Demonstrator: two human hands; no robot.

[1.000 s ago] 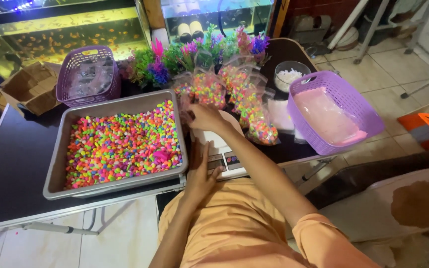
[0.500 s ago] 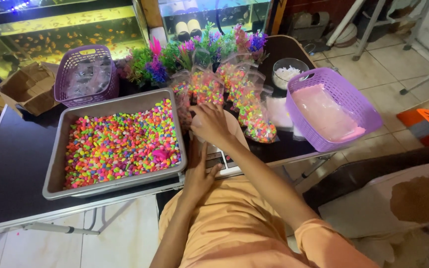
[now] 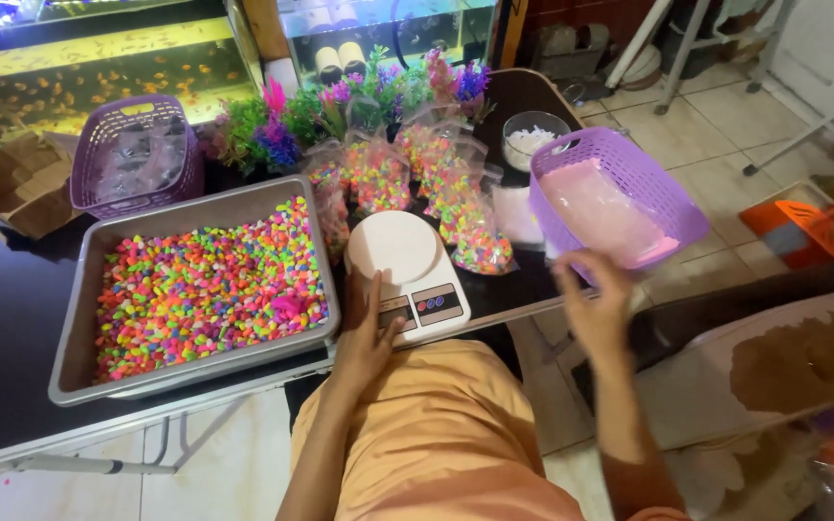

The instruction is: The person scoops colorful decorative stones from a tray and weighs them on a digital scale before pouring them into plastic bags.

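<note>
My left hand (image 3: 364,333) rests flat at the near edge of a white kitchen scale (image 3: 407,270), fingers apart, touching its front. My right hand (image 3: 596,304) hovers to the right of the scale, just below the rim of a purple basket (image 3: 673,207) holding clear plastic bags. Its fingers are loosely spread and empty. Left of the scale stands a grey metal tray (image 3: 74,328) filled with multicoloured gravel (image 3: 205,285), with a small pink scoop (image 3: 290,305) lying in it. Several filled bags of coloured gravel (image 3: 456,207) lean behind the scale.
A second purple basket (image 3: 137,164) sits at the back left beside cardboard boxes (image 3: 12,183). Artificial plants (image 3: 282,121) and a bowl of white stones (image 3: 533,140) line the black table's (image 3: 2,328) far edge. Fish tanks stand behind. An orange dustpan (image 3: 793,227) lies on the tiled floor.
My right hand has left the top of the scale and swung right toward the purple basket. The scale's plate is now bare. My left hand stays at the scale's front.
</note>
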